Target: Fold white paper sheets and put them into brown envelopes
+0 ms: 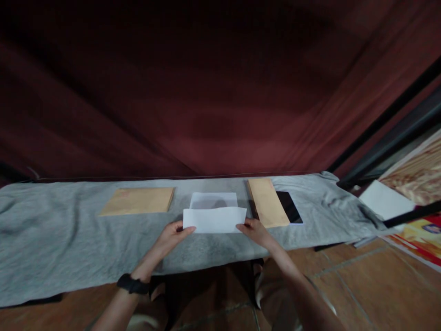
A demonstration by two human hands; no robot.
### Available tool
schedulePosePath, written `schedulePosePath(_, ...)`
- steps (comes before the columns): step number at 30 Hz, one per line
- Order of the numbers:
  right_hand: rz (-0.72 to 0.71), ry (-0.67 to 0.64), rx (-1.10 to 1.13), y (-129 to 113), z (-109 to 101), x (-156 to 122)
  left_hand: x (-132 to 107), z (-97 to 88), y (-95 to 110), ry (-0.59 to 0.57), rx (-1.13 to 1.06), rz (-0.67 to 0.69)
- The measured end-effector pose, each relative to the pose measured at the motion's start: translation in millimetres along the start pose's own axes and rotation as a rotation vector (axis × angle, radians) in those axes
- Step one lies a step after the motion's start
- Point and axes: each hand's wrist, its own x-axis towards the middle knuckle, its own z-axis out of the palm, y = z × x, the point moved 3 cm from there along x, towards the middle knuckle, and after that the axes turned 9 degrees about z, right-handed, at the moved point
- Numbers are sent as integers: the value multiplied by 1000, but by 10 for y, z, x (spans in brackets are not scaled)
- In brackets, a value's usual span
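Note:
A white sheet of paper (214, 220), seemingly folded into a wide strip, is held up level between my two hands. My left hand (174, 234) pinches its left end, thumb on the near face. At the right end my right hand (255, 231) grips it the same way. Just behind it, more white paper (213, 200) lies on the grey cloth (196, 255), partly covered by the held sheet. Brown envelopes (141, 200) lie to the left, looking like a stack. Another stack of brown envelopes (268, 202) lies just beyond my right hand.
A dark-screened tablet or phone (290, 208) sits partly under the right envelopes. A dark red curtain (220, 115) hangs behind the cloth-covered surface. Dark frame bars (392, 115) slant at the right, near a white board (386, 200). Brown tiles (347, 276) cover the floor.

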Motion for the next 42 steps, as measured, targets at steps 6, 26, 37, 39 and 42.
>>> schedulePosePath(6,19,61,-58,-63,8,98,165,46,5,32,-71,-58)
schedulePosePath(26,316,380,-593,-456,98,270,482,187,115,121,911,-155)
schedulePosePath(37,273,548,-662,-437,251,360,471,325,119,200,1087,-218)
schedulePosePath(39,266,567,-670,-427,280,361,465,339,110,216,1112,-204)
schedulePosePath(42,277,574,-670,-417,302,358,457,357,132,226,1125,-195)
